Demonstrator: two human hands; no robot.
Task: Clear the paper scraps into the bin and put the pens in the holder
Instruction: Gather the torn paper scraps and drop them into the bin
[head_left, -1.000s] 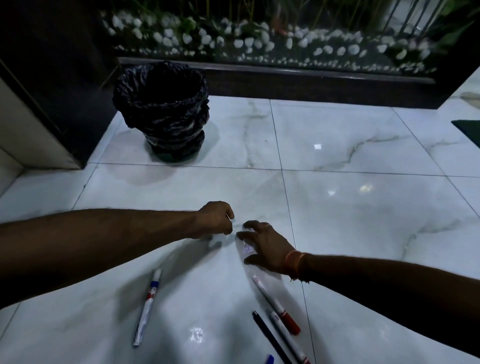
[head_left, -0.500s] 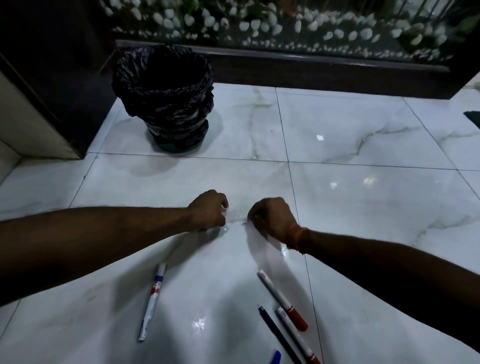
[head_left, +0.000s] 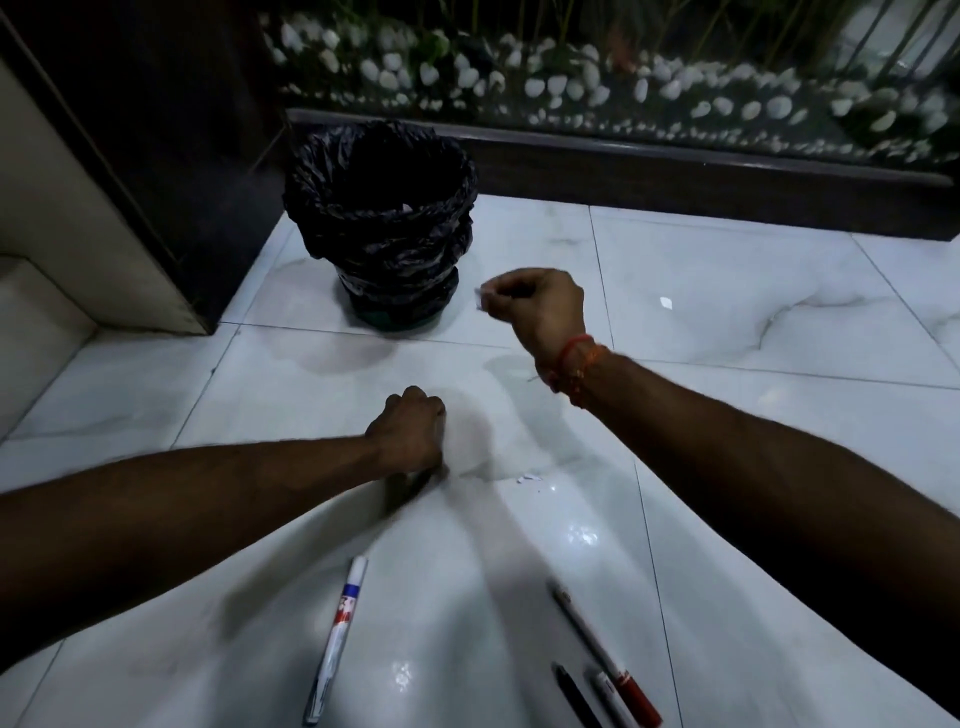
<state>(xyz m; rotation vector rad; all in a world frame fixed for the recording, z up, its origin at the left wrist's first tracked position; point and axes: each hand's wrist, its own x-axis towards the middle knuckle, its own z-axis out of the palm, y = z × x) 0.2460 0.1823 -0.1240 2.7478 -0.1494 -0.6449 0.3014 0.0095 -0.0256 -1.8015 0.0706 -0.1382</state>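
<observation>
My right hand (head_left: 535, 306) is raised above the floor, right of the bin (head_left: 382, 218), and pinches a small white paper scrap (head_left: 480, 300). My left hand (head_left: 413, 428) is a fist low on the white floor; what it holds is hidden. Tiny white scraps (head_left: 527, 478) lie on the tile to its right. A white marker with a blue band (head_left: 337, 634) lies near me on the left. A red-capped pen (head_left: 602, 654), a black pen (head_left: 574, 696) and another white pen (head_left: 608, 696) lie at the lower right. No pen holder is in view.
The bin is lined with a black bag and stands by a dark wall panel (head_left: 156, 156) at the left. Behind it a dark ledge (head_left: 675, 161) fronts a bed of white pebbles. A white speck (head_left: 666, 302) shows on the far tile.
My right hand has lifted off the floor and moved up toward the bin with a scrap pinched in it. My left hand has stayed curled on the floor.
</observation>
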